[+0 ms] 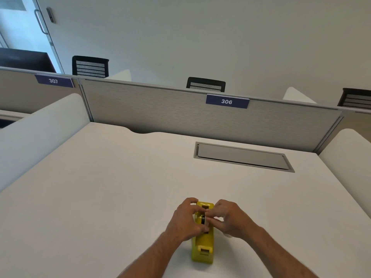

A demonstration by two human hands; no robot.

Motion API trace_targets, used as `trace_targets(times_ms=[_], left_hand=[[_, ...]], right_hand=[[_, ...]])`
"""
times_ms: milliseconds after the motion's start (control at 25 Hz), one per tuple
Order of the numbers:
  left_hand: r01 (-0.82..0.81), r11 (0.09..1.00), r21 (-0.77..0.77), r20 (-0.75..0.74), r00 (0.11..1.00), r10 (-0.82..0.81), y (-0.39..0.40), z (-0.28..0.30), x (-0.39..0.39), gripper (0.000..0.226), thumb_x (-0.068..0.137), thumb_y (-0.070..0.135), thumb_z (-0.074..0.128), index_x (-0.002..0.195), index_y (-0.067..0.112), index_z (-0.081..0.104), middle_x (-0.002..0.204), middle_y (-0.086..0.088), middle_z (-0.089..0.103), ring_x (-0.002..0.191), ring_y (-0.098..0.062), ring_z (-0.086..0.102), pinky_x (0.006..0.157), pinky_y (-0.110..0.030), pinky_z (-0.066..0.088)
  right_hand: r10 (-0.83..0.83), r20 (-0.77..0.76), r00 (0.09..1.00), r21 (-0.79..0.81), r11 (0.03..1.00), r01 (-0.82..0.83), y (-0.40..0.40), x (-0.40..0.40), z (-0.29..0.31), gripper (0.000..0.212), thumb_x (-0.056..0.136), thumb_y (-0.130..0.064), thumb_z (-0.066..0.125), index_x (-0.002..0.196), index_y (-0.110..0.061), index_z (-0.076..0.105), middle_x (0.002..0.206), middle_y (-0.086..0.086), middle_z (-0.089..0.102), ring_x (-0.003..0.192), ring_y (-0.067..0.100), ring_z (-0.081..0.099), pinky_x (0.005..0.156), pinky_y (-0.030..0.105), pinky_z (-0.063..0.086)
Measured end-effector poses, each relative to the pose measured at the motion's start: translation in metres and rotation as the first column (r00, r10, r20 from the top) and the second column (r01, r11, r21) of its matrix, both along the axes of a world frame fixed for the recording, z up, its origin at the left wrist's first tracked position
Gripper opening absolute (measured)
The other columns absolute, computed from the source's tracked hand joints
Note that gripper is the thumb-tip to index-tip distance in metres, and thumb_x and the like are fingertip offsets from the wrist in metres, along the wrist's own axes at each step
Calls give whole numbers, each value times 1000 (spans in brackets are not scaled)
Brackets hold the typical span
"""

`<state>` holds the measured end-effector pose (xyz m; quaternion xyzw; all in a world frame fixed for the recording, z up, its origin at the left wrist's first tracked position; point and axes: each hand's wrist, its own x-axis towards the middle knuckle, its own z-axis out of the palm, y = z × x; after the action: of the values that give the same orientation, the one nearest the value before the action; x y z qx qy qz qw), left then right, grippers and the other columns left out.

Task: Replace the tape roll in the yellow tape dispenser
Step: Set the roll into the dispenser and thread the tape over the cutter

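The yellow tape dispenser (202, 247) stands on the white desk (120, 187) near its front edge, cutter end toward me. My left hand (185, 219) grips the dispenser's left side around the roll well. My right hand (226, 217) is at the right side, with thumb and fingers pinched on the tape roll (204, 219) in the well. Only a dark and pale sliver of the roll shows between the fingers. Something pale peeks out under my right palm; I cannot tell what it is.
A grey cable hatch (243, 156) is set into the desk at the back right. A grey partition (180, 109) with a "306" label (226, 101) closes the far edge. White side dividers (40, 133) flank the desk. Chair backs (205, 84) rise behind the partition.
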<state>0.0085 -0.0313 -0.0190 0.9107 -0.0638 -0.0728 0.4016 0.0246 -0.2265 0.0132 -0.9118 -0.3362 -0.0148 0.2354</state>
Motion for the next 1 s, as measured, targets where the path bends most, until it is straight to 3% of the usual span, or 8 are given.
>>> trace_targets(times_ms=[120, 280, 560, 760, 1000], left_hand=[[6, 1000, 5, 9, 1000, -6, 0, 1, 0, 60, 61, 49, 86, 117, 35, 70, 144, 15, 42, 120, -12, 53, 97, -34, 54], [7, 1000, 15, 8, 1000, -7, 1, 1, 1, 59, 60, 50, 85, 115, 34, 70, 144, 15, 43, 120, -12, 54, 98, -35, 54], [16, 999, 36, 8, 1000, -17, 1, 2, 2, 57, 62, 48, 85, 115, 33, 70, 145, 13, 43, 120, -15, 55, 98, -35, 54], [19, 999, 49, 11, 1000, -20, 0, 2, 2, 57, 63, 48, 85, 116, 33, 70, 146, 12, 43, 121, -15, 54, 99, -33, 53], [23, 998, 58, 7, 1000, -24, 0, 2, 3, 57, 62, 48, 84, 116, 35, 70, 146, 12, 43, 121, -15, 54, 96, -30, 51]], right_hand=[[-15, 52, 999, 15, 1000, 14, 2, -8, -1, 12, 86, -37, 69, 93, -29, 75, 83, -12, 74, 78, 8, 58, 62, 30, 53], [-54, 96, 994, 41, 998, 50, 2, -13, -2, 6, 82, -26, 80, 88, -26, 79, 89, -9, 75, 82, 10, 61, 63, 28, 54], [21, 208, 978, -96, 995, -1, 10, -17, 4, 6, 82, -16, 76, 77, -16, 73, 78, 0, 69, 74, 19, 61, 52, 36, 55], [106, 225, 969, -251, 967, -47, 13, -14, 8, 15, 94, -23, 60, 87, -12, 68, 87, 3, 68, 80, 18, 58, 58, 31, 52], [108, 167, 980, -280, 958, -58, 13, -8, 11, 21, 101, -27, 49, 102, -11, 62, 98, 5, 63, 88, 18, 54, 67, 31, 48]])
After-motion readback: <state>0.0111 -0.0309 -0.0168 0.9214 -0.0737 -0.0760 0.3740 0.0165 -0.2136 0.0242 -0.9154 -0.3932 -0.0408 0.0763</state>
